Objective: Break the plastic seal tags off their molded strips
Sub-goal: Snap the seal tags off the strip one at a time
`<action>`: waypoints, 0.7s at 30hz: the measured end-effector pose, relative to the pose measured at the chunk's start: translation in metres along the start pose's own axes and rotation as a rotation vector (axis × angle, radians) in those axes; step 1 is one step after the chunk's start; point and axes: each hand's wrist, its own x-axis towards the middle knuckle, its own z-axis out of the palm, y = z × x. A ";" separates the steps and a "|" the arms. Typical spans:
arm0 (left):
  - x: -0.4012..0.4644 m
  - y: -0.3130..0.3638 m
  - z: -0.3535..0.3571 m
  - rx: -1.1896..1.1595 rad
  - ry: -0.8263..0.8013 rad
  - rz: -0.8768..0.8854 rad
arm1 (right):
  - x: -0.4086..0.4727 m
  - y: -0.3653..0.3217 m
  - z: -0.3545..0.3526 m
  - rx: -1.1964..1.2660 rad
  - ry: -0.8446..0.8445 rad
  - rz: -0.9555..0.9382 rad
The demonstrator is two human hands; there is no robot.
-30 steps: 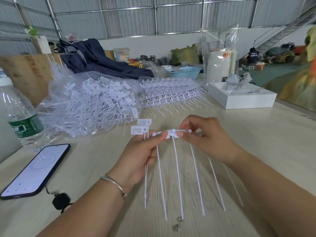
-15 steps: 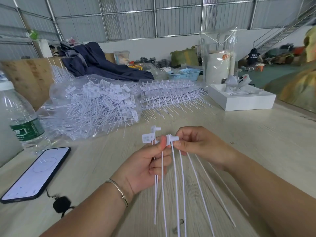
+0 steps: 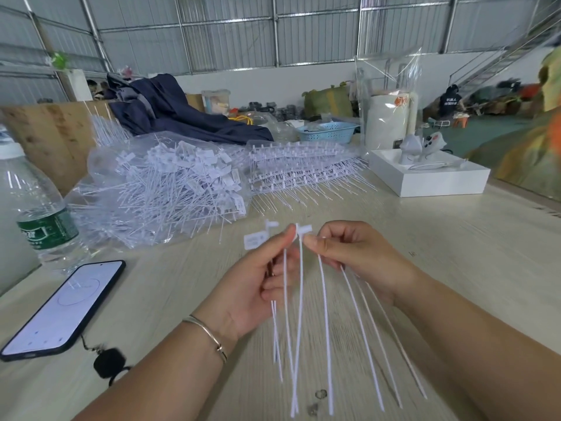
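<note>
We find the left hand (image 3: 258, 287) pinching loose tags (image 3: 256, 240) and the right hand (image 3: 352, 256) pinching the strip (image 3: 304, 230), both above the table (image 3: 455, 238) so tails hang free, presumably for snapping leverage.

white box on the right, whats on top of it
On the white box stand a grey figure-like object and a game controller; what lies behind them is hidden.

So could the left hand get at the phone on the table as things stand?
Probably not right away. The path to the phone looks free, with only bare table between, but the left hand is gripping broken-off seal tags, so it would have to set them down first.
</note>
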 end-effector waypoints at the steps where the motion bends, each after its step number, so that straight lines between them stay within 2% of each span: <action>1: 0.001 0.003 -0.003 -0.033 0.071 0.032 | 0.001 0.000 -0.003 0.001 0.041 -0.003; 4: 0.002 0.004 -0.011 0.181 0.301 0.162 | 0.004 0.000 -0.012 -0.039 0.145 -0.024; 7: 0.002 0.002 -0.013 0.441 0.448 0.288 | 0.004 0.000 -0.017 -0.133 0.193 -0.090; 13: -0.002 -0.001 -0.008 0.838 0.452 0.438 | 0.000 0.000 -0.010 -0.451 0.231 -0.208; 16: -0.002 -0.003 -0.010 0.896 0.442 0.461 | 0.000 0.000 -0.003 -0.494 0.213 -0.237; 19: -0.001 0.000 -0.013 0.855 0.499 0.417 | 0.000 -0.002 -0.007 -0.342 0.199 -0.178; 21: 0.000 0.000 -0.013 0.743 0.500 0.403 | 0.000 -0.004 -0.011 -0.225 0.199 -0.150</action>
